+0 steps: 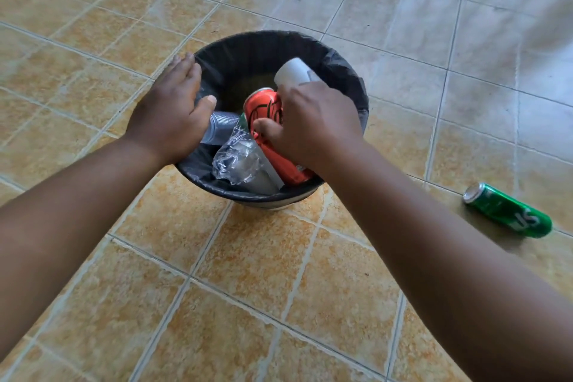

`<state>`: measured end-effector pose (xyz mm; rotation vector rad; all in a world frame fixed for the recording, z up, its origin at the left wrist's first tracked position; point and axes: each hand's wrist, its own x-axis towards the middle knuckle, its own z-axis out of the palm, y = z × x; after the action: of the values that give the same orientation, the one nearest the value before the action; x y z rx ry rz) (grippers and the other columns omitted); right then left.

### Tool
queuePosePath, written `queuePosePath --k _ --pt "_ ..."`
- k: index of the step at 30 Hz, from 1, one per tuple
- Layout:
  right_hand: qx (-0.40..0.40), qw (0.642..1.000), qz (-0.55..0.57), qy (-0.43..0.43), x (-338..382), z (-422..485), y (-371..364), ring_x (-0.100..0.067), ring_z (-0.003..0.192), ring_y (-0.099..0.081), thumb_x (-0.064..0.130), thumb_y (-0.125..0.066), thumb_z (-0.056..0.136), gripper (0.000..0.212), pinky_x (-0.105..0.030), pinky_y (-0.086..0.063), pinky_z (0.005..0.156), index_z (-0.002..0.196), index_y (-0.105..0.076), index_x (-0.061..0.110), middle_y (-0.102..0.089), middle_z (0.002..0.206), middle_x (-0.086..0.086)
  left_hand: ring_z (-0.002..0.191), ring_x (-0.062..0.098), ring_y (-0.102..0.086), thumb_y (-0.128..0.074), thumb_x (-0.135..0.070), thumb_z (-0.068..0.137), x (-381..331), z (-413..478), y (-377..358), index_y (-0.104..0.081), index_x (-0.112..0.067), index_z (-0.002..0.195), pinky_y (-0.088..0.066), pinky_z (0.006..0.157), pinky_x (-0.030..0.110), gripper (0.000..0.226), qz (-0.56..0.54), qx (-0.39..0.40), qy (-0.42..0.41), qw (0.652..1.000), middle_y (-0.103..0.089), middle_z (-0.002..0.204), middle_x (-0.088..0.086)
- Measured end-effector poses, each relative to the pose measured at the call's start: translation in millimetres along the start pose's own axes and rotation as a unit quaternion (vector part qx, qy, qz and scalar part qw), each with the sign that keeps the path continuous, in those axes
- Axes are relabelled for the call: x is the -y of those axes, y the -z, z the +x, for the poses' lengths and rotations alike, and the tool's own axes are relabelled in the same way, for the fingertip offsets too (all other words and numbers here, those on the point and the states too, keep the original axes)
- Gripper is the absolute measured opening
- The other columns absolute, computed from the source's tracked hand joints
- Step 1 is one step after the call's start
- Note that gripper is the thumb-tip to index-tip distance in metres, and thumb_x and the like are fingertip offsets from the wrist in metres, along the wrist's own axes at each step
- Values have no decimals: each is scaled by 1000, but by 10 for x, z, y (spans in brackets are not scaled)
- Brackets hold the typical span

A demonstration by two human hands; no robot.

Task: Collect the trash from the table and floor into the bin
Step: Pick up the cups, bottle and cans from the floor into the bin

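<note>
Bin (350, 71): round, black-lined, standing on the tiled floor (248, 273); both hands cover part of its mouth, and its base is hidden by its own rim.
Left hand (169, 112): over the bin's left rim, fingers (183, 68) nearly straight and gripping nothing, thumb stretched out.
Clear ribbed cup (221, 127): pokes out from under the left palm, inside the bin; whether the palm touches it is hidden.
Right hand (313, 124): over the bin's mouth, its fingers curled round the red can (263, 108), thumb pressed on the can's side; the fingertips are out of sight.
White cup (294, 71): sticks out beyond the right knuckles; how it is held cannot be made out.
Crumpled clear plastic (238, 158): in the bin, against the red can; its shape is hard to read.
Green can (508, 211): on its side on the floor, well to the right of the bin, lettering only partly legible.
</note>
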<state>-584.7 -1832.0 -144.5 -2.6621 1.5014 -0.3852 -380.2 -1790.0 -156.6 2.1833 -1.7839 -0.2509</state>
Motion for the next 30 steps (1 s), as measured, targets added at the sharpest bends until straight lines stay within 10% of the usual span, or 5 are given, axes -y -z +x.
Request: queuePosePath --k 11,18,30 --pt "-145 987 67 -20 -459 124 219 -28 107 -55 49 -56 90 46 -32 -42 85 119 -68 16 -66 111 -7 153 17 -6 -44 -21 101 32 7 3 -22 -5 156 -8 120 30 61 3 1 -9 1000 -13 166 6" --pt "66 975 145 -156 -733 101 114 -33 126 -46 6 -42 91 62 -26 -37 94 152 -32 14 -51 139 -18 152 21 -16 -40 9 88 53 13 8 -31 0 151 -12 118 21 65 -44 -26 -2 999 -23 163 11" --pt "55 971 102 -208 -1393 -293 420 -38 123 -50 -1 -42 90 64 -34 -44 97 151 -34 14 -55 133 -24 152 24 -14 -39 17 81 -778 111 -171 -30 2 151 -10 118 21 72 -59 12 -48 997 -23 162 14"
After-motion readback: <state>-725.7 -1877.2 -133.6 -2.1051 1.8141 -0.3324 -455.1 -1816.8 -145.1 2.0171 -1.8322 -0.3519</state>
